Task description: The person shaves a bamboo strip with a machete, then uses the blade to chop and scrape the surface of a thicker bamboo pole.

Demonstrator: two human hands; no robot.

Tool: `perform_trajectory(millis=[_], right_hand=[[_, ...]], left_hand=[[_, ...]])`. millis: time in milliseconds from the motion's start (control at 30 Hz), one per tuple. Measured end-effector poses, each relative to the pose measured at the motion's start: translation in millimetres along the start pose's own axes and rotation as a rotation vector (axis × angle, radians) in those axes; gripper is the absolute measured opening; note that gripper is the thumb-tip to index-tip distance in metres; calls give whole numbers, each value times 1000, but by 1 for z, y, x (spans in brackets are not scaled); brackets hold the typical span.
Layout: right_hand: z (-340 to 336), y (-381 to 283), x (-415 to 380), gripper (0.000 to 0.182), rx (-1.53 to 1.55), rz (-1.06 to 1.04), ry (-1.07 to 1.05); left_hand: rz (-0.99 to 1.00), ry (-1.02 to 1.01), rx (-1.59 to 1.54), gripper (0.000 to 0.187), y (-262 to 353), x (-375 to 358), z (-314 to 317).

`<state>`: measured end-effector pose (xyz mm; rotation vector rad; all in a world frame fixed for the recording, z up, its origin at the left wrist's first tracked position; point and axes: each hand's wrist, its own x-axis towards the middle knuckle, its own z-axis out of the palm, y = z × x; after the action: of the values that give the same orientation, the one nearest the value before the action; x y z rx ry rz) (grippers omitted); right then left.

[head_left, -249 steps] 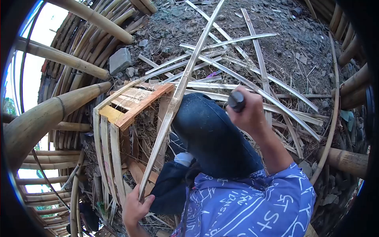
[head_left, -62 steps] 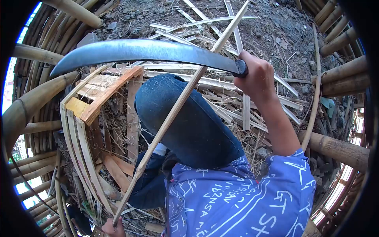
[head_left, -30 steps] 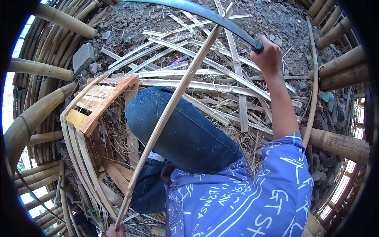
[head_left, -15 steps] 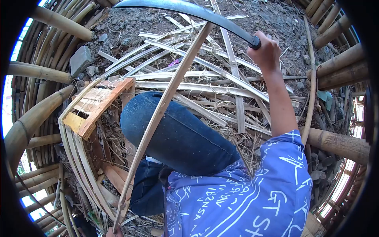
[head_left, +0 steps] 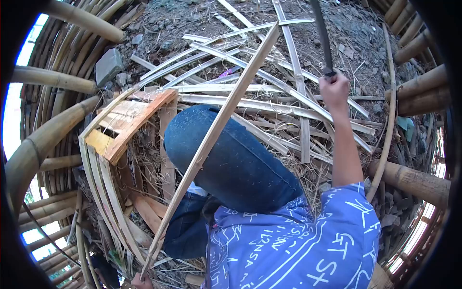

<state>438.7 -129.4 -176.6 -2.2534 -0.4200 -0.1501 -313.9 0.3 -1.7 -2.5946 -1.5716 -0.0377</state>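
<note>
My right hand (head_left: 334,91) is closed round the handle of a machete (head_left: 323,36), whose dark blade points away and runs out of the top of the view. At the bottom edge, my left hand (head_left: 142,281) grips the lower end of a long bamboo strip (head_left: 207,144). The strip slants up and to the right, passing in front of my bent knee (head_left: 231,159). Its pointed upper end is apart from the blade. Only part of my left hand shows.
Split bamboo strips (head_left: 269,103) lie crisscrossed on the ground ahead. On the left stand a small wooden stool-like frame (head_left: 139,120) and a grey block (head_left: 109,66). Thick bamboo poles (head_left: 53,79) line both sides.
The machete has swung away from the strip's upper end, its blade turning from pointing left to pointing forward. My right hand moved slightly right and nearer; my left still holds the strip.
</note>
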Motion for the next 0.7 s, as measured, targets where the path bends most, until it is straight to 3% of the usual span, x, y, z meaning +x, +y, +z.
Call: perform_trajectory(millis=[67, 167, 200, 267, 367, 500, 533, 700], right_hand=[[-10, -31, -18, 7, 110, -16, -118], [-20, -76, -37, 5, 177, -301, -103], [-23, -87, -36, 5, 171, -299, -103], [-29, -101, -32, 8, -29, -458, -109], [-26, -102, -14, 9, -312, -508, -154], [-16, -94, 2, 8, -314, -595, -113], [-13, -91, 7, 10, -282, -475, -160], [-12, -65, 36, 12, -356, -409, -32]], left_hand=[[-1, 4, 0, 32, 0, 2, 0], [-5, 1, 5, 32, 0, 5, -2], [-2, 1, 6, 32, -1, 5, -1], [-2, 5, 3, 31, -2, 7, 0], [-7, 19, 0, 31, -5, 6, 2], [-26, 28, 3, 30, -10, -2, 1], [-26, 25, 8, 30, -12, -2, 0], [-17, 41, 6, 29, -20, 5, 4]])
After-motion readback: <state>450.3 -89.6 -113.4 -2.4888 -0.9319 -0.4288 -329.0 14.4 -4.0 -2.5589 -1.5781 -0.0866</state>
